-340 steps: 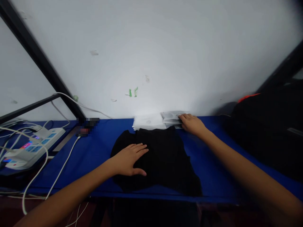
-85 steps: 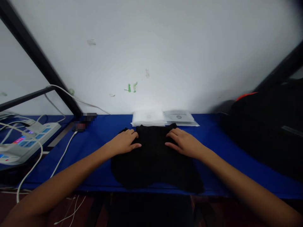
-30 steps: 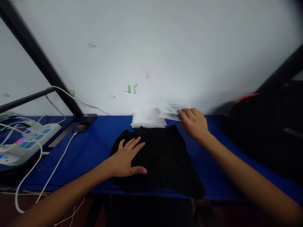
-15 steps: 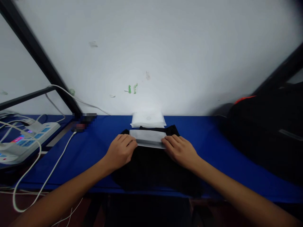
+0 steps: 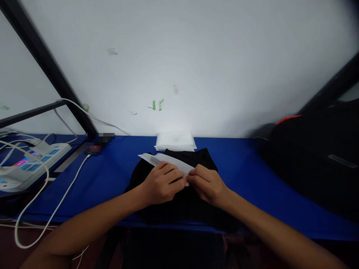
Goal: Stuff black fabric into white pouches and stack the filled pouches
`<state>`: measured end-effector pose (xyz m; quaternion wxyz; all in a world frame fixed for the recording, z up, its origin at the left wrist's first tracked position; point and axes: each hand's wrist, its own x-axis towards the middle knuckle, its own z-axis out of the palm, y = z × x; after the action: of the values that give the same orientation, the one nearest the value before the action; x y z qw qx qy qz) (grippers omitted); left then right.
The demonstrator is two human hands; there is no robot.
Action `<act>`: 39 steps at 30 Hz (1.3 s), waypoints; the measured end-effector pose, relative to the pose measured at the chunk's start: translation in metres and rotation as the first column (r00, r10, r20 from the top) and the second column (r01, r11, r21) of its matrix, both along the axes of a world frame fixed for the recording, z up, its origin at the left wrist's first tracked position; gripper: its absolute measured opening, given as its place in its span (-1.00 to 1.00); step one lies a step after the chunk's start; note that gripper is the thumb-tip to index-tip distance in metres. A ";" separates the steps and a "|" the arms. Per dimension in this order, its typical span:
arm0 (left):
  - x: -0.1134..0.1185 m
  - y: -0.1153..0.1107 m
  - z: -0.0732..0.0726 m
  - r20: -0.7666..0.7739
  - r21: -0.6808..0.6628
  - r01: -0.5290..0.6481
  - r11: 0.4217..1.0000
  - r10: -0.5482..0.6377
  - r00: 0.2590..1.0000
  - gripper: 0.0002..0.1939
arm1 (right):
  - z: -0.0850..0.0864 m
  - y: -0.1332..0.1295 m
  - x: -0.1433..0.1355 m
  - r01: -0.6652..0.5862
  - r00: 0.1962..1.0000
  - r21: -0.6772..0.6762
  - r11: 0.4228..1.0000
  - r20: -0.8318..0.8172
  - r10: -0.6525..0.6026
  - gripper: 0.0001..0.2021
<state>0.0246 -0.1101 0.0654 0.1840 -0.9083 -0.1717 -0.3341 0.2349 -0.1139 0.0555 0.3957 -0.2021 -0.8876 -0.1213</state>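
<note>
Fingertips of the left hand (image 5: pixel 162 183) and right hand (image 5: pixel 209 185) pinch one end of a flat white plastic bag (image 5: pixel 165 161), its contents indiscernible, above a folded black garment (image 5: pixel 179 201) on the blue table (image 5: pixel 246 175), a stack of bags (image 5: pixel 175 141) behind.

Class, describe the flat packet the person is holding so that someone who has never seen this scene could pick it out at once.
Start at the blue table against the white wall and find the black garment lying at its middle. Above the garment, the left hand and right hand together pinch a thin, pale packet. Unlike the white stack resting flat by the wall, it is single and tilted.
</note>
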 end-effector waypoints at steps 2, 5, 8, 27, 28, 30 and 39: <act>-0.004 0.002 0.001 0.003 0.004 0.000 1.000 0.000 1.000 -0.79 | 0.000 0.000 0.003 -0.020 1.000 0.023 1.000 0.008 0.020 -0.75; -0.014 0.008 0.007 0.031 -0.038 -0.085 0.996 0.087 0.996 -0.80 | 0.000 0.000 0.011 -0.015 1.000 0.041 0.999 -0.016 0.016 -0.75; -0.023 0.017 0.011 0.030 -0.096 -0.141 0.985 0.145 0.989 -0.77 | 0.001 0.002 0.017 0.002 0.999 0.046 0.999 -0.050 0.001 -0.75; -0.069 0.042 0.015 0.271 -0.494 -0.098 0.864 0.260 0.927 -0.89 | 0.004 0.021 0.054 0.146 0.949 0.035 0.989 -0.286 -0.131 -0.80; -0.068 0.041 0.015 0.308 -0.529 -0.060 0.846 0.257 0.916 -0.89 | 0.004 0.023 0.055 0.144 0.952 0.037 0.989 -0.278 -0.128 -0.79; -0.064 0.037 0.015 0.375 -0.590 0.007 0.807 0.267 0.888 -0.89 | 0.003 0.026 0.056 0.138 0.953 0.026 0.990 -0.277 -0.126 -0.78; -0.054 0.021 0.011 0.385 -0.630 0.034 0.776 0.274 0.881 -0.94 | -0.011 0.029 0.062 0.080 0.984 -0.241 0.967 -0.135 -0.115 -0.79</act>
<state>-0.0296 -0.0890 0.0764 -0.1486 -0.7995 -0.3694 -0.4497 0.2973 -0.0850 0.0447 0.4271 -0.2995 -0.8530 -0.0195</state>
